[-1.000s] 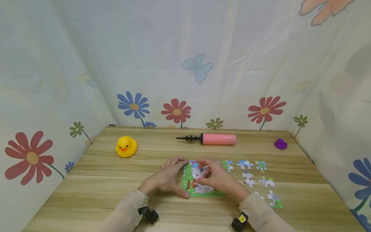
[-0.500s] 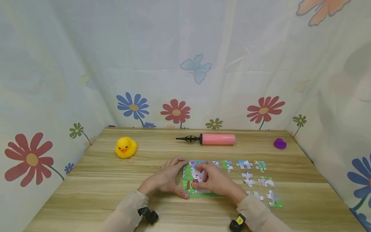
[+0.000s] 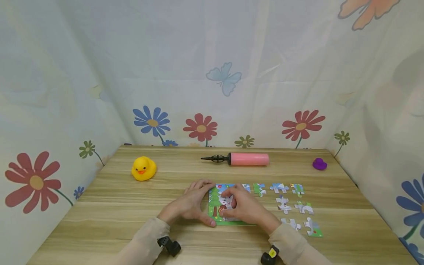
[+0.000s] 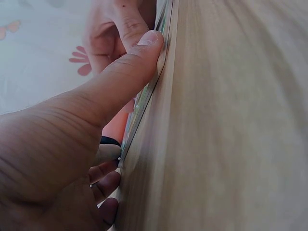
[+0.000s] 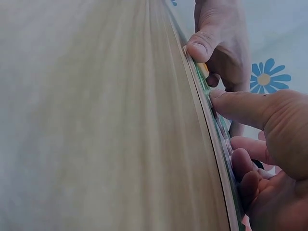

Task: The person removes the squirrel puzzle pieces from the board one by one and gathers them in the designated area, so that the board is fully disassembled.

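A picture puzzle point(image 3: 214, 200) with a green border and a white animal lies flat on the table. At its left edge rests my left hand point(image 3: 190, 204). That thumb point(image 4: 149, 41) touches the near left corner, and the other fingers reach the far left corner. Over the puzzle's middle and right bends my right hand point(image 3: 250, 206), covering part of the picture. In the right wrist view its thumb point(image 5: 221, 96) and fingertips touch the puzzle surface, spread apart, with no loose piece visible between them. Several loose puzzle pieces point(image 3: 283, 205) lie to the right.
Behind the puzzle lies a pink hand pump point(image 3: 250, 159) with a black nozzle. A yellow rubber duck point(image 3: 144, 168) stands at the left, and a small purple duck point(image 3: 319, 164) at the far right. A flowered curtain point(image 3: 225, 106) surrounds the wooden table point(image 3: 132, 209).
My right hand has shifted slightly left and toward me, with its fingers down on the puzzle. More of the nearest row of loose pieces shows. My left hand stays in place.
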`<state>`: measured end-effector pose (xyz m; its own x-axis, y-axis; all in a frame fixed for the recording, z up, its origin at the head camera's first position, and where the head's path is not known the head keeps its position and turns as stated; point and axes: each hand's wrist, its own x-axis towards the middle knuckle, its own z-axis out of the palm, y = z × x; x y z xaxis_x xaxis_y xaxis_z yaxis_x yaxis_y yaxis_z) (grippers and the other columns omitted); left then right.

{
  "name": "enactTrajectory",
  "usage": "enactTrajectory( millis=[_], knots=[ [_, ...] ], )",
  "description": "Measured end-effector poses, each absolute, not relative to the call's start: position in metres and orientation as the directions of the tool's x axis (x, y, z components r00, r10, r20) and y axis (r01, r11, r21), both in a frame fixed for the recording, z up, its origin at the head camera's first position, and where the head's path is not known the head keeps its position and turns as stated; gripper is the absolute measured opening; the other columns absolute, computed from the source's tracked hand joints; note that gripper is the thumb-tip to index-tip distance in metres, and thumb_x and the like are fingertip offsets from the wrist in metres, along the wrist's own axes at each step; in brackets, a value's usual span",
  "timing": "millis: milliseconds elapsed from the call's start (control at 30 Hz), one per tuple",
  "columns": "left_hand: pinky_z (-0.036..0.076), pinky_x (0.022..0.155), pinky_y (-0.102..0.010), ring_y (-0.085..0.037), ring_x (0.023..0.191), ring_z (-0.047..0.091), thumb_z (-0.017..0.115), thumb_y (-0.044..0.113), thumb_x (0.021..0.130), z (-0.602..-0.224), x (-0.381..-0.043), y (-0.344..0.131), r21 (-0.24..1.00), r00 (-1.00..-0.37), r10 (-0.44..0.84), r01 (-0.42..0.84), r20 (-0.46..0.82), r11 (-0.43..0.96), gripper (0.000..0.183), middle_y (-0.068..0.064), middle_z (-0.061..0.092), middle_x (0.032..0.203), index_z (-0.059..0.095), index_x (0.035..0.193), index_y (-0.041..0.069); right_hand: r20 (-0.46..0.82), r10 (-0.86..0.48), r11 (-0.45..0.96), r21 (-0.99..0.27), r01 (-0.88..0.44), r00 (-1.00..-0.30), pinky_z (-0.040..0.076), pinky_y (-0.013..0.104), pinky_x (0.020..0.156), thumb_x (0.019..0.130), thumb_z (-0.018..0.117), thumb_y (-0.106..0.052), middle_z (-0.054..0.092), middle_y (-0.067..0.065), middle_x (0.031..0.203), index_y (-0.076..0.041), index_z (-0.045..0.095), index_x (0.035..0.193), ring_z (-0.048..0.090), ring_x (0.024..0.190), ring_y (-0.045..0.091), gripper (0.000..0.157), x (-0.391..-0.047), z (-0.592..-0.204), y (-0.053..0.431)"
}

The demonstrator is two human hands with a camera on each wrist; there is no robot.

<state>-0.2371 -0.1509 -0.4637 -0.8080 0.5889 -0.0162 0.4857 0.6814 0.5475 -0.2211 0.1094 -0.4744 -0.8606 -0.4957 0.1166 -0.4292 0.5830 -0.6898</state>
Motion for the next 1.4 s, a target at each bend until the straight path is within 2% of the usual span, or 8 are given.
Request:
enactTrajectory(
  millis=[267, 600, 1000, 1400],
  knots=[
    [0.028, 0.129, -0.069, -0.041, 0.158, 0.033, 0.104, 0.059, 0.07, -0.4656, -0.2363, -0.1514, 0.542, -0.809, 0.587, 0.49, -0.008, 0.682, 0.131, -0.015, 0.035, 0.175, 0.039, 0.172, 0.009, 0.109, -0.499, 0.585, -0.689, -0.427, -0.86, 0.048, 0.027, 0.07, 0.092, 0.095, -0.028, 0.058, 0.004, 0.113, -0.009, 0.071, 0.131, 0.054, 0.085, 0.014, 0.05, -0.2189, -0.4723, 0.1079],
    [0.029, 0.128, -0.07, -0.043, 0.158, 0.034, 0.104, 0.058, 0.07, -0.464, -0.2371, -0.1502, 0.535, -0.809, 0.588, 0.5, 0.007, 0.681, 0.132, -0.018, 0.035, 0.174, 0.038, 0.171, 0.005, 0.164, -0.508, 0.529, -0.716, -0.456, -0.846, 0.05, 0.026, 0.071, 0.092, 0.095, -0.02, 0.064, 0.004, 0.11, -0.006, 0.068, 0.128, 0.058, 0.082, 0.014, 0.047, -0.2212, -0.4724, 0.1075],
    [0.031, 0.127, -0.069, -0.041, 0.157, 0.035, 0.104, 0.06, 0.07, -0.4629, -0.2368, -0.1496, 0.533, -0.81, 0.587, 0.496, 0.0, 0.685, 0.132, -0.016, 0.037, 0.173, 0.039, 0.172, 0.007, 0.143, -0.44, 0.518, -0.766, -0.38, -0.886, 0.049, 0.025, 0.065, 0.089, 0.097, -0.019, 0.068, -0.001, 0.108, -0.012, 0.072, 0.123, 0.059, 0.077, 0.01, 0.043, -0.2216, -0.4713, 0.1053],
    [0.031, 0.127, -0.068, -0.04, 0.157, 0.034, 0.104, 0.06, 0.07, -0.464, -0.2363, -0.1503, 0.533, -0.809, 0.588, 0.491, -0.014, 0.689, 0.132, -0.013, 0.036, 0.174, 0.038, 0.173, 0.01, 0.13, -0.42, 0.522, -0.775, -0.356, -0.898, 0.047, 0.024, 0.061, 0.092, 0.093, -0.011, 0.068, 0.0, 0.104, -0.011, 0.074, 0.123, 0.058, 0.074, 0.01, 0.037, -0.2205, -0.4721, 0.1066]
  ],
)
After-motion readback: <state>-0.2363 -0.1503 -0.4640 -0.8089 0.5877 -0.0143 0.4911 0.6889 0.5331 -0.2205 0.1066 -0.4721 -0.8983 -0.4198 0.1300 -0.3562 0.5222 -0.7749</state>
